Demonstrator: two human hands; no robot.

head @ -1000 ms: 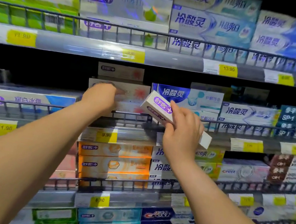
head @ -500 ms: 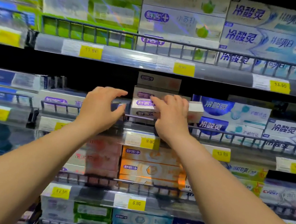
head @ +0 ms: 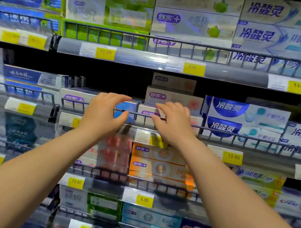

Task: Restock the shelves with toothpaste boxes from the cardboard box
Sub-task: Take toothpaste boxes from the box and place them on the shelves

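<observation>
White, purple-logoed toothpaste box [head: 144, 109] lies behind the wire rail [head: 240, 137] just beyond the right hand [head: 173, 123], whose loosely bent fingers grasp nothing, while the left hand [head: 104, 114] just beside it hangs clawed, released and empty.

Dark, matt metal wire rail [head: 221, 132]. Behind rail, smooth glossy printed cardboard toothpaste boxes [head: 173, 98]. Below rail, shiny clear plastic price strip [head: 266, 161] over matt yellow-and-white paper labels [head: 232, 156].
</observation>
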